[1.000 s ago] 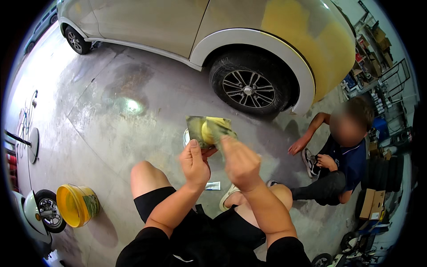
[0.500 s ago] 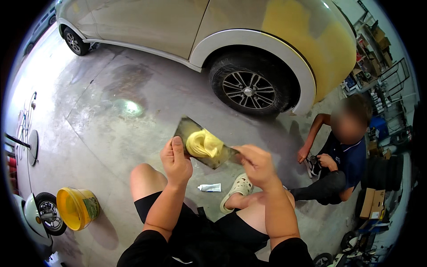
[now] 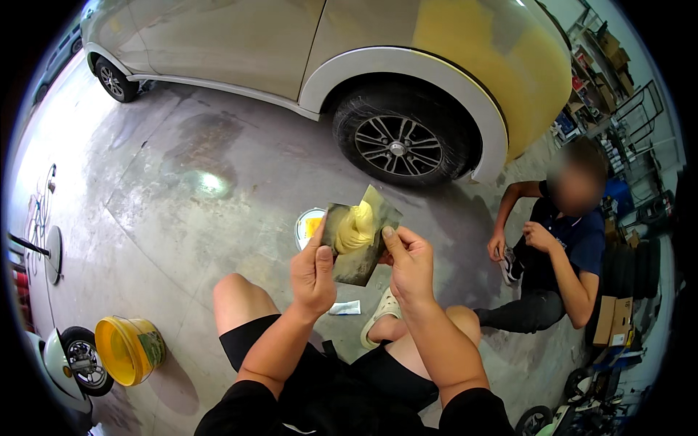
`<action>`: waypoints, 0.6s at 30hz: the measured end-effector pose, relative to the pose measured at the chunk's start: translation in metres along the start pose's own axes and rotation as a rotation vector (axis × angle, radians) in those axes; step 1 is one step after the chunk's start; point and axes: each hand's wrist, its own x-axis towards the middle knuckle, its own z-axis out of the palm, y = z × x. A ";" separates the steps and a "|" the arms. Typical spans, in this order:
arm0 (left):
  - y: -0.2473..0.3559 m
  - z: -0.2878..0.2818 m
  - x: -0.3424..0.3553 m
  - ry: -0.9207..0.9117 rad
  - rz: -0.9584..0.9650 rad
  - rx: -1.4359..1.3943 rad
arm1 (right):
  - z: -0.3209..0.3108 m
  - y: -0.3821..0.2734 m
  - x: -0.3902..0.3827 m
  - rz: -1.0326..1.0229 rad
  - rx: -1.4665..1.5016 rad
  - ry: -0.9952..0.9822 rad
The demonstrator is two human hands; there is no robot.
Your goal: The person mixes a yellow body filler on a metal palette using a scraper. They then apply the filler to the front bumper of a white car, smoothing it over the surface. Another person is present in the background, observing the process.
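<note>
My left hand (image 3: 314, 280) grips a thin, dark putty spreader (image 3: 352, 271) by its left side, thumb on top. A thick lump of yellow body filler (image 3: 354, 231) lies folded on it. My right hand (image 3: 409, 267) pinches a second flat spreader (image 3: 387, 215), which overlaps the first and touches the filler. Where the two blades meet is partly covered by filler. Just behind my left fingers, a round white can or lid (image 3: 301, 231) with yellow filler shows on the floor. A white and blue tube (image 3: 345, 308) lies below my hands, near my shoe.
A car (image 3: 233, 43) with yellow filler patches on its rear panel stands ahead, its wheel (image 3: 398, 148) nearest. A person (image 3: 563, 247) sits at the right. A yellow bucket (image 3: 127, 352) is at the lower left, beside a scooter wheel. Cardboard boxes (image 3: 612, 321) and tyres are at far right.
Both hands have drawn closer together, and the right-hand spreader has swung up against the filler, which is now heaped higher. The white can has come into sight. The seated person's hand has risen.
</note>
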 end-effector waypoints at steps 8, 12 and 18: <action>0.016 0.001 -0.001 -0.203 -0.033 0.136 | -0.026 -0.038 0.019 -0.282 0.193 0.054; 0.015 0.019 0.005 0.241 -0.267 -0.380 | -0.025 -0.057 0.010 -0.386 0.285 0.077; 0.005 0.009 0.007 0.290 -0.109 -0.188 | -0.007 -0.024 -0.006 -0.522 -0.147 -0.120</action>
